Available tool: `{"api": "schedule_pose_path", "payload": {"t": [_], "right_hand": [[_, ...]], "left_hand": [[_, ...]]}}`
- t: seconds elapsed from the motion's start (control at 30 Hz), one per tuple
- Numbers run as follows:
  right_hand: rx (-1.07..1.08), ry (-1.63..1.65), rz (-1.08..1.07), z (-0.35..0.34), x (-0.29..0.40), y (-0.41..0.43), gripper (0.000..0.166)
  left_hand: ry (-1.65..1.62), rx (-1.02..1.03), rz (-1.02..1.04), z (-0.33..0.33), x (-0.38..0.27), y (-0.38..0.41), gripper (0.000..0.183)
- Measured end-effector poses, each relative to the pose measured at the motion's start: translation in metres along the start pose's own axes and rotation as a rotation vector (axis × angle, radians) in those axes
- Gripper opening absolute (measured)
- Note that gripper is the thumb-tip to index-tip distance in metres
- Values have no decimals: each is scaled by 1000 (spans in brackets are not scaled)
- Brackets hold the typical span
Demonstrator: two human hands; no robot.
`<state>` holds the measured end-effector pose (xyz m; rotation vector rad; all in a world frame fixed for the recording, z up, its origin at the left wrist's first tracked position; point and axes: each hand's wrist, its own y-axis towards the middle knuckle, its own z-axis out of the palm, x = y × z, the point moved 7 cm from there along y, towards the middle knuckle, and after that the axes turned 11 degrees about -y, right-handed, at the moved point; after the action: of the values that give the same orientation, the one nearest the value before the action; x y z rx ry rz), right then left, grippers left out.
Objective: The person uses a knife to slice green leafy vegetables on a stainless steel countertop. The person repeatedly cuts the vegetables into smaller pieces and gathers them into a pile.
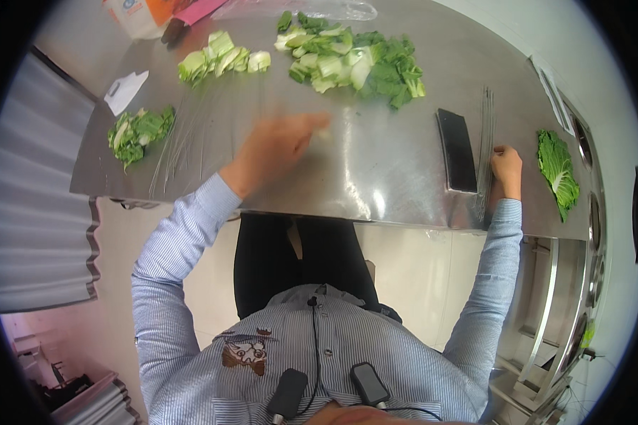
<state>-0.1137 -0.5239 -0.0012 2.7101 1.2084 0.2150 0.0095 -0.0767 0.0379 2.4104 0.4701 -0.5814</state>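
Observation:
My left hand (284,141), blurred, is over the middle of the steel table (404,175). A small pale piece (323,134) shows at its fingertips; whether it is gripped is unclear. My right hand (506,164) rests with curled fingers beside a bundle of thin metal skewers or wires (486,122); I cannot tell if it holds one. A black phone (457,150) lies left of that bundle. More thin skewers or wires (178,149) are spread at the left. Chopped leafy greens form a large pile (356,64) and a smaller pale one (220,58) at the back.
Green leaf pieces (138,133) lie at the left, near a white plastic piece (126,93). A whole cabbage leaf (558,172) is at the far right. Clear plastic (319,8) and a white and orange bag (141,18) are at the back edge.

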Motion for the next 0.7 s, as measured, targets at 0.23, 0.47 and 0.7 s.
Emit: {"api": "schedule_pose_path", "payload": {"t": [0.23, 0.47, 0.7], "right_hand": [[2, 23, 24, 7, -16, 0, 32], [24, -165, -73, 11, 0, 11, 34], [4, -13, -10, 4, -8, 7, 28]], "left_hand": [[-132, 219, -219, -2, -31, -63, 54], [78, -107, -227, -8, -55, -71, 60], [20, -91, -235, 15, -28, -55, 64]]}}
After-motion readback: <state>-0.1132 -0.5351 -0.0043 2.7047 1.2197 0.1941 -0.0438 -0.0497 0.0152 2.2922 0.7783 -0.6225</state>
